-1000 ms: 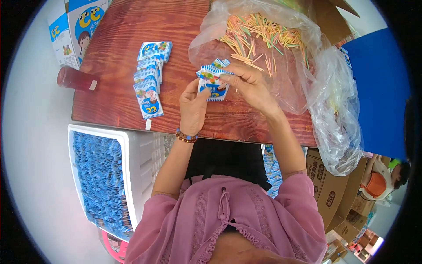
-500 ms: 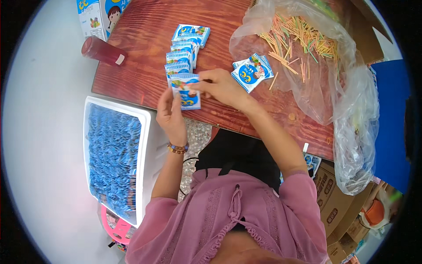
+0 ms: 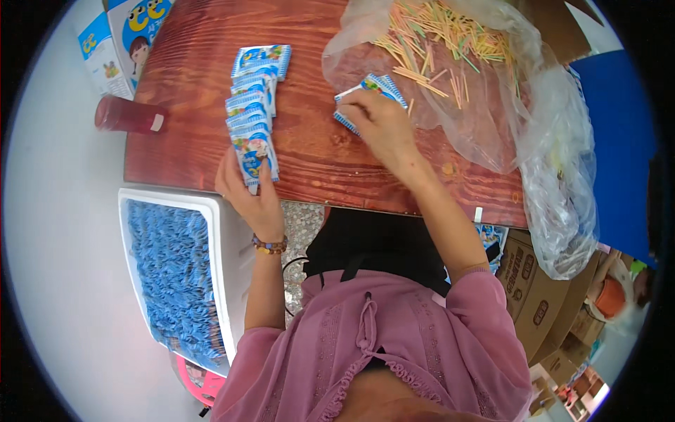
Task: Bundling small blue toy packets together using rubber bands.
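Observation:
Small blue-and-white candy packets (image 3: 261, 56) lie overlapped in a row running toward me on the wooden table. At the row's near end my left hand (image 3: 254, 204) has its thumb and fingers closed around the sides of a packet (image 3: 249, 151), which rests on the others. To the right, my right hand (image 3: 383, 130) is over a small stack of similar packets (image 3: 385, 86). Its fingers are bent and pinch at the stack's left side, and the palm hides part of the packets.
Thin pastel sticks (image 3: 450, 35) lie in and around a clear plastic bag (image 3: 492, 133) at the far right. Left are a reddish jar (image 3: 126, 114) and printed boxes (image 3: 133, 42). A white foam box (image 3: 218, 274) full of blue packets stands below the table's left edge.
My right hand has left the near packet and moved right onto the small stack. My left hand has brought its packet down onto the row. The whole view has shifted a little.

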A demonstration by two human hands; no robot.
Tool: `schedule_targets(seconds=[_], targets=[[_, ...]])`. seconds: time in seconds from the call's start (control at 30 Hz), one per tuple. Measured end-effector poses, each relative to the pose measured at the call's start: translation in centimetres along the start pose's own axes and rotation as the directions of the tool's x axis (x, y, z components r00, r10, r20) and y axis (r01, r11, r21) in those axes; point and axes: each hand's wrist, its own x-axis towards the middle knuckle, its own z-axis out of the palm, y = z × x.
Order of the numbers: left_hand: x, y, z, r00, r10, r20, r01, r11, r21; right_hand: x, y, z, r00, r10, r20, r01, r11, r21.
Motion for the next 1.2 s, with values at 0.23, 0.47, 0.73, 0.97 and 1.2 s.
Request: schedule_targets(seconds=[0.23, 0.47, 0.73, 0.97, 1.2], targets=[[1.5, 6.9, 7.8, 0.94, 0.106, 0.323, -0.053, 0.984, -0.168, -1.8, 2.2, -4.3, 0.926, 0.377, -0.007, -0.376, 0.924, -0.063], [2.2, 6.0, 10.8, 0.867, 0.022, 0.497, -0.037, 0.999, 0.02, -1.9, 3.5, -4.6, 0.958, 0.285, 0.038, -0.263, 0.923, -0.279], [3.2, 5.2, 10.4, 0.914, 0.202, 0.351, -0.175, 0.979, -0.106, -1.6, 3.2, -4.5, 0.936, 0.342, 0.082, -0.309, 0.912, -0.27], [2.7, 7.1, 7.3, 0.904, 0.013, 0.427, 0.251, 0.793, -0.555, -2.0, 4.4, -5.0, 0.956, 0.276, 0.1, -0.247, 0.94, -0.237], [3.2, 8.1, 6.4, 0.731, 0.136, 0.669, 0.338, 0.779, -0.528, -2.1, 4.5, -7.6, 0.927, 0.33, 0.178, -0.372, 0.754, 0.541]])
